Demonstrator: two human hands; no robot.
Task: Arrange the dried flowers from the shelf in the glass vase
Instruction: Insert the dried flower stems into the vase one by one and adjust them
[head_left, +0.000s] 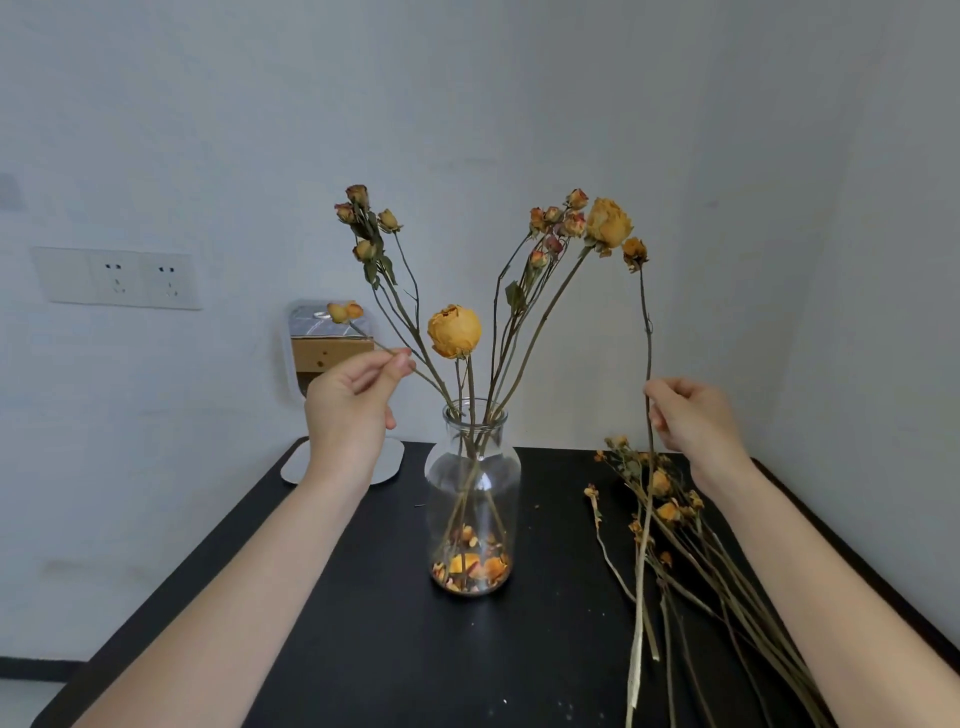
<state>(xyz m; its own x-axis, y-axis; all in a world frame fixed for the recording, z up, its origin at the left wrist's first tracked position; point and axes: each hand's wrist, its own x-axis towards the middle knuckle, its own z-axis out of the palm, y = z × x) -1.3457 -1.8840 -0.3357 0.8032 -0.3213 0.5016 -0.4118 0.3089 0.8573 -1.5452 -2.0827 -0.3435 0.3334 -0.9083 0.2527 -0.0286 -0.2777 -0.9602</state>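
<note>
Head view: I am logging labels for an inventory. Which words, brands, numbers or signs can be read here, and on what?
None can be read. The glass vase shows no label, the wall socket plate shows only its holes, and the cardboard box has small dark marks too blurred to read.

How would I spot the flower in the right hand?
Right of the glass vase on the black table, find the right hand. It pinches a long stem topped by one small orange bud: upright, unlike the pile lying nearby, and outside the vase.
</note>
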